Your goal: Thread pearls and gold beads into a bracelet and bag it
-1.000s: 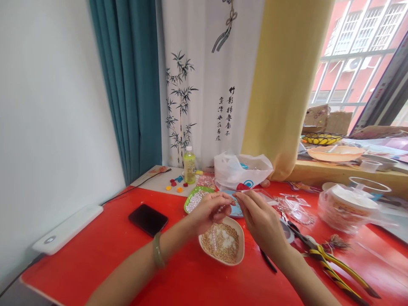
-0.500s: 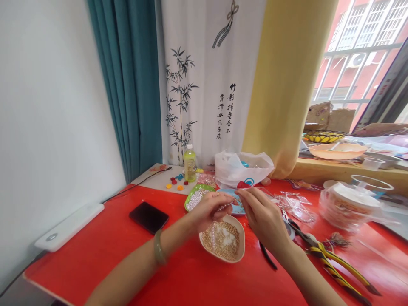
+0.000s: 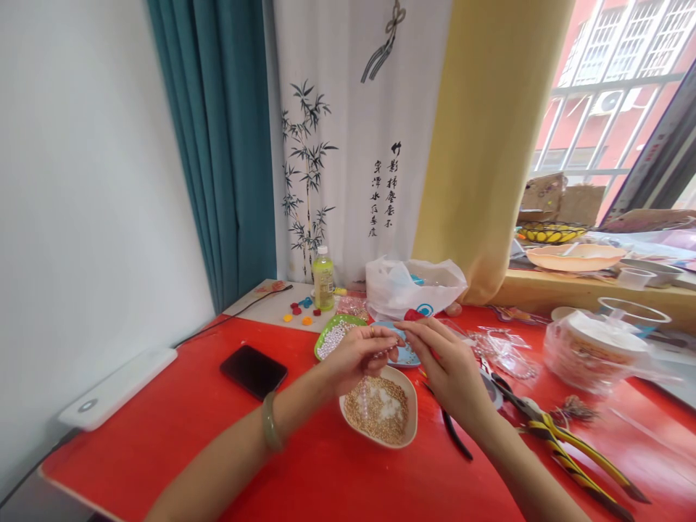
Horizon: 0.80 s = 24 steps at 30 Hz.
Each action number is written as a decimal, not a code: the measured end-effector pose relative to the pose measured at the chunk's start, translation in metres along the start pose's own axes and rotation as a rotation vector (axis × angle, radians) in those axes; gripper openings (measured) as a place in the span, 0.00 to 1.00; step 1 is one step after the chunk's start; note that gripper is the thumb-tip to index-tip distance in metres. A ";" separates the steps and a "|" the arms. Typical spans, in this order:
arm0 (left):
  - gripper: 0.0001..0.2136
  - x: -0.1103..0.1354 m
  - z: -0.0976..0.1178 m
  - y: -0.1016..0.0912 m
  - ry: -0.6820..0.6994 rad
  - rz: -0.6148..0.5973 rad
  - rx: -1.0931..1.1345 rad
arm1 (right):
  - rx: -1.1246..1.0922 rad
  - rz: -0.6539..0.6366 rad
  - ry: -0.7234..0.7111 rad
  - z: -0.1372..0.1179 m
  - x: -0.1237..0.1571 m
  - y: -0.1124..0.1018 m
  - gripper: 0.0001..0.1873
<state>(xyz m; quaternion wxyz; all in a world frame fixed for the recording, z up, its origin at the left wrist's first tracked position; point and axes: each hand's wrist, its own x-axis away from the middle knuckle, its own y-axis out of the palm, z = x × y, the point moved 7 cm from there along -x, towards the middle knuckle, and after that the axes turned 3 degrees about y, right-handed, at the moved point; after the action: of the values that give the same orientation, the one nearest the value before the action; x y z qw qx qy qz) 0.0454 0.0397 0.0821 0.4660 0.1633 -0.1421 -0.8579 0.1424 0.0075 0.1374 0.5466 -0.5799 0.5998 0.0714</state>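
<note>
My left hand point(image 3: 359, 357) and my right hand point(image 3: 449, 366) meet fingertip to fingertip above a white dish point(image 3: 409, 424) filled with small golden beads. Both hands are pinched closed. A short strand of small beads point(image 3: 363, 402) hangs from my left fingers into the dish. What my right fingers pinch is too thin to make out. A green bangle point(image 3: 268, 428) sits on my left wrist. Behind the hands are a green dish of pearly white beads point(image 3: 333, 335) and a blue dish point(image 3: 407, 354).
The red table point(image 3: 179, 428) carries a black phone point(image 3: 253, 371), yellow-handled pliers point(image 3: 570, 453), a black tool point(image 3: 454, 433), a white plastic bag point(image 3: 413, 288), a green drink bottle point(image 3: 322, 280), clear packets point(image 3: 503, 351) and a wrapped bowl point(image 3: 592, 351). A white device point(image 3: 117, 386) lies at left.
My right hand has moved slightly left and its fingertips now touch the left hand's fingertips. The view has barely shifted.
</note>
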 end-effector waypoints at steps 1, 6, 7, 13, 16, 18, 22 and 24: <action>0.09 0.000 0.000 0.000 -0.001 0.001 0.004 | -0.063 -0.005 0.049 0.003 -0.001 0.000 0.12; 0.10 0.000 0.001 -0.001 -0.003 0.015 0.006 | -0.186 -0.058 0.140 0.011 -0.003 0.005 0.13; 0.10 0.000 0.001 -0.001 -0.002 0.015 0.008 | -0.190 -0.063 0.132 0.010 -0.003 0.005 0.13; 0.09 0.000 0.001 0.000 -0.006 0.003 0.027 | -0.177 0.010 0.126 0.009 -0.003 0.000 0.12; 0.09 0.000 0.001 0.001 -0.004 -0.013 0.037 | -0.189 0.036 0.124 0.008 -0.002 -0.001 0.10; 0.08 0.000 0.001 0.001 -0.008 -0.021 0.038 | -0.189 0.043 0.123 0.008 -0.001 -0.001 0.09; 0.08 0.001 0.000 0.002 -0.013 -0.028 0.030 | -0.121 0.076 0.090 0.004 -0.001 -0.003 0.09; 0.07 0.001 0.001 0.002 -0.010 -0.025 0.028 | -0.092 0.101 0.093 0.002 -0.001 -0.004 0.09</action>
<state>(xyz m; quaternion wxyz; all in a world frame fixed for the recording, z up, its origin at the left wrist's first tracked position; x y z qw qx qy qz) 0.0463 0.0379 0.0833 0.4522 0.1671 -0.1543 -0.8624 0.1469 0.0085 0.1397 0.4867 -0.5762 0.6490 0.0994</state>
